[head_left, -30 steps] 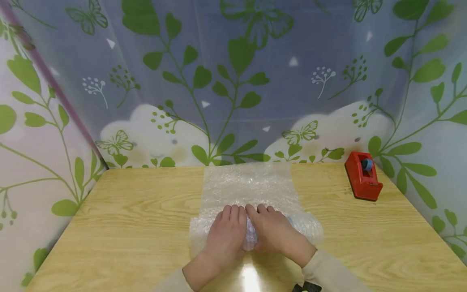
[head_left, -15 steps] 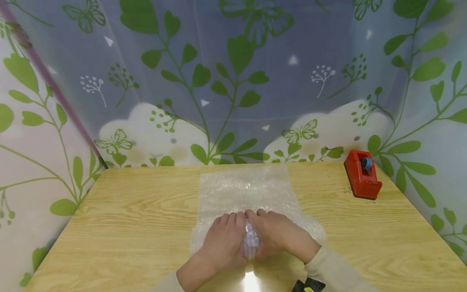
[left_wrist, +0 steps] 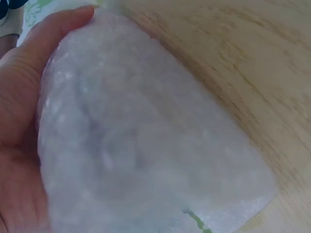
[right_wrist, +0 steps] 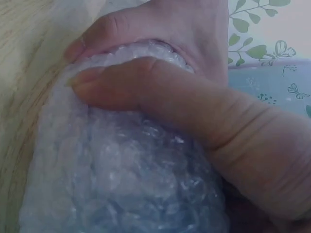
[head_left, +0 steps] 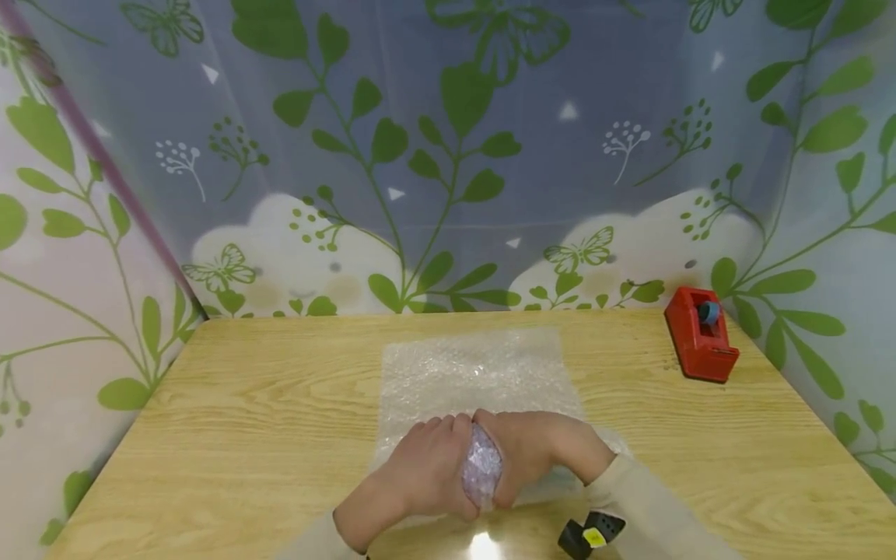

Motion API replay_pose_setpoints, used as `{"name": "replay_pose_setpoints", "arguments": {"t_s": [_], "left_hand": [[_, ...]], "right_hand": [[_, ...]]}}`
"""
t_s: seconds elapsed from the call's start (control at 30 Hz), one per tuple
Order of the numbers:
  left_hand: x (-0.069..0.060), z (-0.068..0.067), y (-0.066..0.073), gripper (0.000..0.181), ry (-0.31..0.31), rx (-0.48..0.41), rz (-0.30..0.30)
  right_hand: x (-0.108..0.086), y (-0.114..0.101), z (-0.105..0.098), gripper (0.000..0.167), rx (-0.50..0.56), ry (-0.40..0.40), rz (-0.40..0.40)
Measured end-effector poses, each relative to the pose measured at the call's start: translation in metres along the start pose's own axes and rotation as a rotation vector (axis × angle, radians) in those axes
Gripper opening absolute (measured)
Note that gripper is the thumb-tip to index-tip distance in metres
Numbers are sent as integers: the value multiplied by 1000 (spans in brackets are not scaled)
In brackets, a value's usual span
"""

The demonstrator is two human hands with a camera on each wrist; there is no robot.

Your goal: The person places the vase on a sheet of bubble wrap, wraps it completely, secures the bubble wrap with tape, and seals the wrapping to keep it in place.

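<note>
A roll of bubble wrap lies crosswise near the front of the table, its far end still a flat sheet. My left hand grips the roll on the left, fingers over the top and thumb on the near side. Close beside it, my right hand holds the roll the same way, its thumb pressed along the wrap in the right wrist view. Through the layers, the bundle looks faintly bluish and purple inside, but the wrapped thing itself cannot be made out.
A red tape dispenser with a blue-grey roll stands at the table's back right. Leaf-patterned cloth encloses the back and both sides of the wooden table. A black and yellow strap piece sits by the right sleeve.
Both hands and the roll have come a little toward me. The far edge of the flat sheet has slid nearer, away from the back cloth.
</note>
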State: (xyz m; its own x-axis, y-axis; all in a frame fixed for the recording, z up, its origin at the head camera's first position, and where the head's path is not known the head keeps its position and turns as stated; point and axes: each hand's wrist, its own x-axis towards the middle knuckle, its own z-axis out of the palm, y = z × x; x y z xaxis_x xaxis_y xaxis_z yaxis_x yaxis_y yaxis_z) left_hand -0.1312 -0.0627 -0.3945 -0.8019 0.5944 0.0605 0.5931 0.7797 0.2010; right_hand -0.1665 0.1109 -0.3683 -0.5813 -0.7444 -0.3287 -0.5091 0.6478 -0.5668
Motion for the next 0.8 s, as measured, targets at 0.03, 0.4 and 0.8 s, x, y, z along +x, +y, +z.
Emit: {"name": "replay_pose_setpoints", "arguments": {"t_s": [0.03,0.4,0.8], "left_hand": [[0,-1,0,81,-13,-14,-5],[4,-5,-8,83,-83,-92,-10],[18,-15,-23,66,-302,-341,-1]], "right_hand": [[1,0,-1,69,18,-11,-8],[11,-2,-11,57,-9,-136,-44],[23,11,-23,47,164,-270,38]]}}
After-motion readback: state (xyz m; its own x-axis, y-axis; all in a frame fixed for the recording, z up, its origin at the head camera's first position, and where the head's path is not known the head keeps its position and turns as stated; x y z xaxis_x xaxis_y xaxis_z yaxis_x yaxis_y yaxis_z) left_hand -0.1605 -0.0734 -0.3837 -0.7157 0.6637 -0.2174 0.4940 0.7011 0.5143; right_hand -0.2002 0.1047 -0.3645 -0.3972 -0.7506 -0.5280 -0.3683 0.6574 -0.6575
